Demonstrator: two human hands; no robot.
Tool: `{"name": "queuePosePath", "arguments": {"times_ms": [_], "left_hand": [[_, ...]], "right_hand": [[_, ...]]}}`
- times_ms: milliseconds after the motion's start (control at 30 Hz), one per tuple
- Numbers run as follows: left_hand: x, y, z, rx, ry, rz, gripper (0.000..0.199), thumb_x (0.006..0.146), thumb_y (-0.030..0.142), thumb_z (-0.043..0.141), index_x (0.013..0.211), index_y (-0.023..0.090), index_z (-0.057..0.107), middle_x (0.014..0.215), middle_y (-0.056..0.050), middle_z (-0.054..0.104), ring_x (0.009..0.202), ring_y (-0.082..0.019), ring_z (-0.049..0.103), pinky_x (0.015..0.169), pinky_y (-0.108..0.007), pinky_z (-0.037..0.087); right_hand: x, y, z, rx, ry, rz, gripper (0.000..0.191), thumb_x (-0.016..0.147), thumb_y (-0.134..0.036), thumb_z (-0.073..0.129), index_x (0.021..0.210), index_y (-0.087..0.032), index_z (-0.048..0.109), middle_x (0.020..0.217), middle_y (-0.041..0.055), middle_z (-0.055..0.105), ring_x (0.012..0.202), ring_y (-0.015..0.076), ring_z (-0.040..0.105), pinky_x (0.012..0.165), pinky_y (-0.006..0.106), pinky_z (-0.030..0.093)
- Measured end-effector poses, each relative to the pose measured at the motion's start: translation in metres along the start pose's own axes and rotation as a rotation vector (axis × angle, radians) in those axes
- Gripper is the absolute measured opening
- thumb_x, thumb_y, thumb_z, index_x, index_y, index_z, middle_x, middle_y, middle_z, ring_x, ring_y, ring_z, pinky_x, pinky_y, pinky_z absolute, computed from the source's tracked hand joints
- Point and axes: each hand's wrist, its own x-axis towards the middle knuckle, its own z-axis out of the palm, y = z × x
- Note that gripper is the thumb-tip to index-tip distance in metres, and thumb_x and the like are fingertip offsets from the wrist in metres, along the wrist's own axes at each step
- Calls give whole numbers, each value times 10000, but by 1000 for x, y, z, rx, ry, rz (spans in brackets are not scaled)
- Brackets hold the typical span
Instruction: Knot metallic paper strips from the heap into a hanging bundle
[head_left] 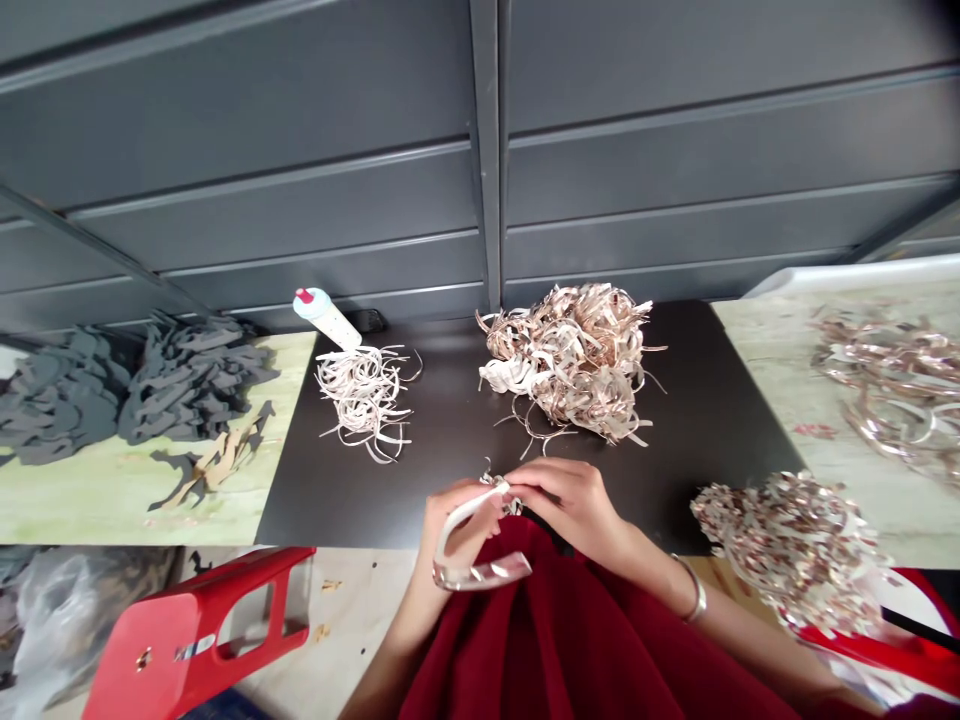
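Observation:
Just past the table's front edge, my left hand (436, 515) and my right hand (568, 493) meet with fingers closed. Between their fingertips they pinch the end of a curved strip (480, 577), white on one face and shiny rose-gold on the other. The strip bends into a hook in front of my left hand, covering part of its palm. Small frilly shiny scraps (512, 503) show beneath the fingertips. Farther back lies a tangled heap of rose-gold strips (581, 360). Left of it is a smaller pile of thin pale strips (366, 395).
A white bottle with a red cap (328, 318) stands against the grey panel wall (360, 190). Dark grey cut pieces (199, 375) heap at left. Shiny cuttings (795, 545) bulge at the right edge, with more strips (911, 385) beyond. Below left is a red stool (172, 640).

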Motion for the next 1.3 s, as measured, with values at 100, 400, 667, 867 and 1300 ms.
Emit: {"name": "queuePosePath", "arguments": {"times_ms": [100, 400, 667, 867, 1300], "left_hand": [[-1, 4, -2, 218, 50, 153, 292, 822, 295, 578, 571, 170, 662, 586, -16, 590, 515, -125, 531, 521, -229, 386], [-9, 6, 1, 431, 34, 375, 285, 883, 178, 463, 667, 159, 648, 632, -17, 590, 559, -117, 522, 555, -213, 400], [-11, 3, 4, 453, 36, 390, 268, 887, 141, 465, 673, 141, 626, 630, -9, 559, 565, -100, 500, 553, -200, 375], [-13, 0, 4, 420, 71, 370, 292, 888, 164, 474, 626, 140, 599, 603, -1, 550, 541, -92, 490, 539, -197, 367], [-11, -1, 8, 590, 168, 460, 267, 889, 126, 457, 671, 138, 611, 601, -1, 530, 524, -89, 470, 529, -200, 352]], "right_hand": [[0, -7, -3, -78, -59, -49, 185, 936, -189, 495, 952, -178, 679, 824, 63, 715, 704, 151, 658, 659, 243, 509], [11, -24, -7, -461, -366, -124, 269, 906, -96, 449, 669, -163, 559, 596, 2, 515, 504, 117, 435, 507, 255, 329], [13, -22, 1, -459, -260, -137, 302, 815, -49, 484, 537, -164, 506, 524, -12, 456, 480, 106, 380, 494, 263, 272], [10, -17, 2, -262, -183, -24, 275, 843, -79, 465, 623, -149, 613, 553, -6, 527, 487, 95, 432, 507, 232, 312], [5, -24, 5, -526, -207, -152, 330, 940, -136, 386, 670, -159, 575, 615, 24, 555, 566, 131, 492, 557, 249, 340]]}}
